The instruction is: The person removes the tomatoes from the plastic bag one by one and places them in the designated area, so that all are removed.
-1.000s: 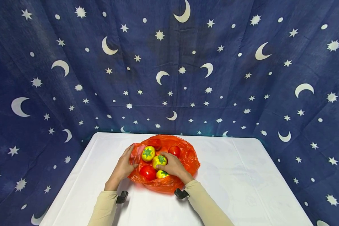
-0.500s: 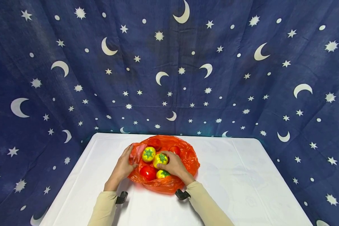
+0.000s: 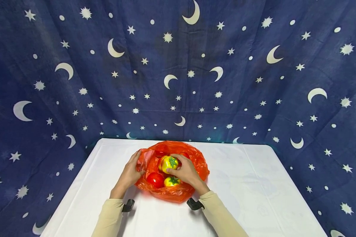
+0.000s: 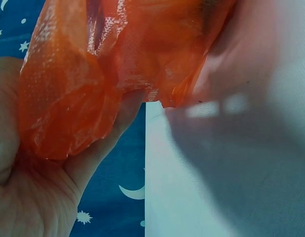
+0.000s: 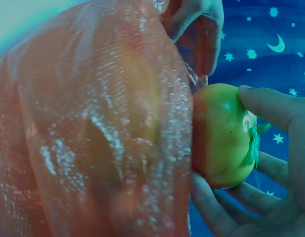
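Observation:
My left hand [image 3: 128,176] holds the left rim of a red plastic bag [image 3: 200,171], thumb on the inside and fingers outside. The gathered bag film [image 4: 73,98] fills the space between thumb and fingers in the left wrist view. With thumb and fingertips, my right hand [image 3: 188,171] grips a yellow tomato [image 3: 169,164] over the bag's mouth. Seen from the right wrist, this tomato [image 5: 224,136] has a green leafy top and a redder underside. Below it in the bag lie a red tomato [image 3: 155,180] and another yellow tomato [image 3: 171,181]. Others are partly hidden behind the held one.
The bag rests around the middle of a white-covered table [image 3: 240,191]. A dark blue cloth [image 3: 178,82] with moons and stars hangs behind and at both sides. Black wrist mounts [image 3: 128,205] sit below both hands.
My right hand has raised the yellow tomato and moved it slightly to the right, so it now covers the yellow one behind. My left hand stays at the bag's rim.

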`<state>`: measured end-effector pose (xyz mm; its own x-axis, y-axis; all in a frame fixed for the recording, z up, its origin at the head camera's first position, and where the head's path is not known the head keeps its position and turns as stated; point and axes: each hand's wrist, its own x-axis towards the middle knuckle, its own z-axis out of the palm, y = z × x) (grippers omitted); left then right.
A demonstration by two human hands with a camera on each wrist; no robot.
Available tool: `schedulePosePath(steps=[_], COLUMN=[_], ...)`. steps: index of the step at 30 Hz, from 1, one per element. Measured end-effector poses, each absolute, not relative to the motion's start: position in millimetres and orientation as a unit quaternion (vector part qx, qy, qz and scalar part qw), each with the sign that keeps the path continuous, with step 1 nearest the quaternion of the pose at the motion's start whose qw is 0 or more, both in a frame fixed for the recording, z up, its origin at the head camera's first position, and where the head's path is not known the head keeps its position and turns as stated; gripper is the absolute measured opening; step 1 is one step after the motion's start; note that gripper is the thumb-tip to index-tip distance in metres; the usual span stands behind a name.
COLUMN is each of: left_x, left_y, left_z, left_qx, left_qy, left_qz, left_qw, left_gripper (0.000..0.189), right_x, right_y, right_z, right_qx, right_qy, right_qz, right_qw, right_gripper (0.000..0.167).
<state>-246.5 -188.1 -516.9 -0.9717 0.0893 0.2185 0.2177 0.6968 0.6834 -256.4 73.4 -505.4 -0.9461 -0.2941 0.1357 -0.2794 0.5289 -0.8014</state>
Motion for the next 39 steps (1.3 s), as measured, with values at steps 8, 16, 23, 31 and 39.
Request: schedulePosePath(steps=[8, 16, 23, 31, 39], left_x=[-248, -243, -243, -244, -244], left_y=[-187, -188, -187, -185, -184], left_z=[-516, -515, -513, -513, -512], left_qx=[-0.079, -0.08, -0.09, -0.088, -0.101], left_qy=[-0.92, -0.919, -0.914, -0.915, -0.915], left_qz=[-0.379, -0.38, -0.387, -0.386, -0.381], left_qw=[0.068, 0.073, 0.08, 0.07, 0.083], left_gripper=[0.094, 0.094, 0.094, 0.094, 0.092], right_x=[-253, -244, -240, -237, -241], right_y=[80, 84, 92, 111, 137], right_z=[-499, -492, -484, -481, -483], right_qx=[-0.186, -0.177, -0.169, -0.161, -0.151], right_qy=[0.862, 0.865, 0.864, 0.863, 0.864], right_qz=[-0.471, -0.468, -0.472, -0.476, -0.469], right_qw=[-0.018, -0.025, -0.036, -0.058, -0.105], right_gripper=[0.061, 0.065, 0.065, 0.064, 0.06])
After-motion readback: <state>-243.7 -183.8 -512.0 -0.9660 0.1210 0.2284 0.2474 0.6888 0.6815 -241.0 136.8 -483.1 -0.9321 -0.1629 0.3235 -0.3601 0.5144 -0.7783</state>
